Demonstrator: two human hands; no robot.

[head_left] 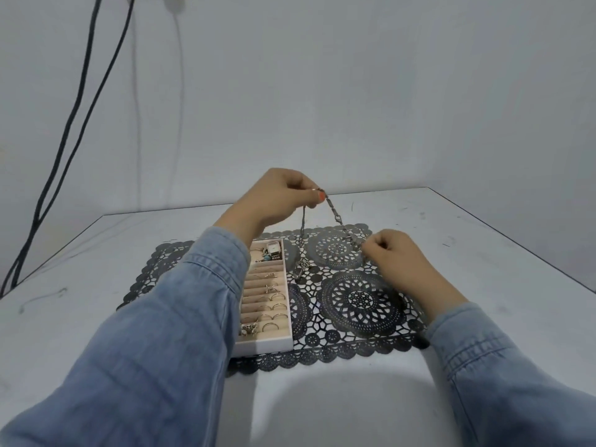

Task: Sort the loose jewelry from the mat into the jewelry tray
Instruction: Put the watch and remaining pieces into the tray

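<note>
A silver chain necklace (335, 214) hangs between my two hands above the dark lace mat (361, 301). My left hand (277, 198) is raised and pinches the chain's top between thumb and fingers. My right hand (396, 253) is lower, closed on the chain's other end just above the mat. One strand drops from the left hand to a pendant (303, 264) touching the mat. The jewelry tray (267, 345), pale pink with slotted rows, lies on the mat's left part under my left forearm. It holds several rings, a watch and small pieces.
The mat lies on a white table (483, 253) set into a corner of grey walls. Two black cables (74, 124) hang down the wall at the left. My denim sleeves cover the tray's left half and the mat's near right corner.
</note>
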